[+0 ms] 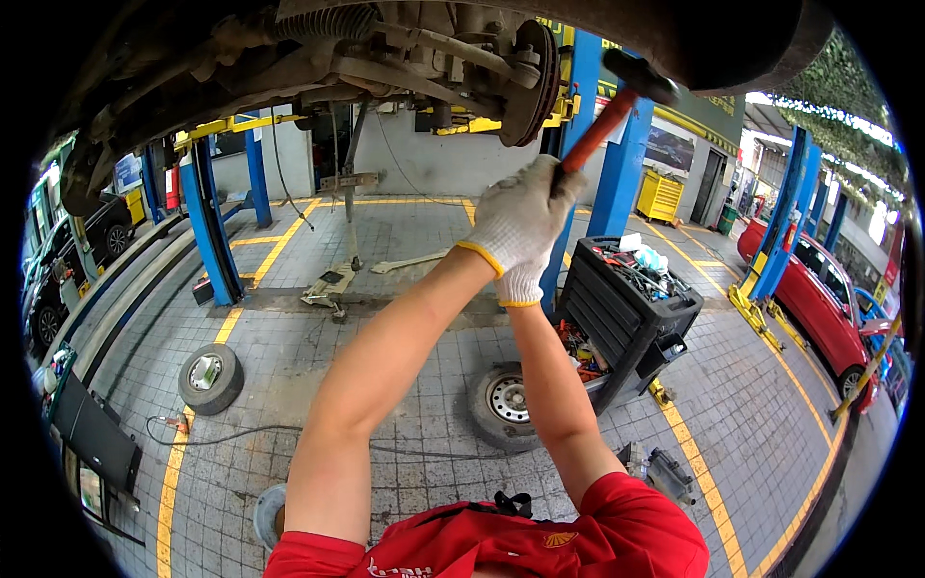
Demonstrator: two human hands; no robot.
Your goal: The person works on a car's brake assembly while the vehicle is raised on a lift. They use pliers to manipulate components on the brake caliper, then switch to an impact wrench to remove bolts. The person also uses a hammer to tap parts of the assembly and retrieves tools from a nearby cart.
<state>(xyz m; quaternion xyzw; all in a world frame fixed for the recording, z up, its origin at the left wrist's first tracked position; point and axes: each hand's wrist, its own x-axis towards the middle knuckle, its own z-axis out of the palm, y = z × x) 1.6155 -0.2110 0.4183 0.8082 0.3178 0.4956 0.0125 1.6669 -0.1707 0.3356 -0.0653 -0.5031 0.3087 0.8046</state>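
Note:
I hold a hammer with an orange-red handle and a dark metal head up under a raised car. Both hands are in white knitted gloves with yellow cuffs, close together at the handle's dark lower end. My left hand is in front, closed on the grip. My right hand is pressed against it, closed around the same handle and partly hidden behind the left. The hammer tilts up to the right, its head near the car's dark underside. Left of it hang a rusty brake disc and a suspension arm.
A black tool cart with tools stands at right, beside a wheel. Another wheel lies on the tiled floor at left, near a hose. Blue lift posts rise around me; a red car is far right.

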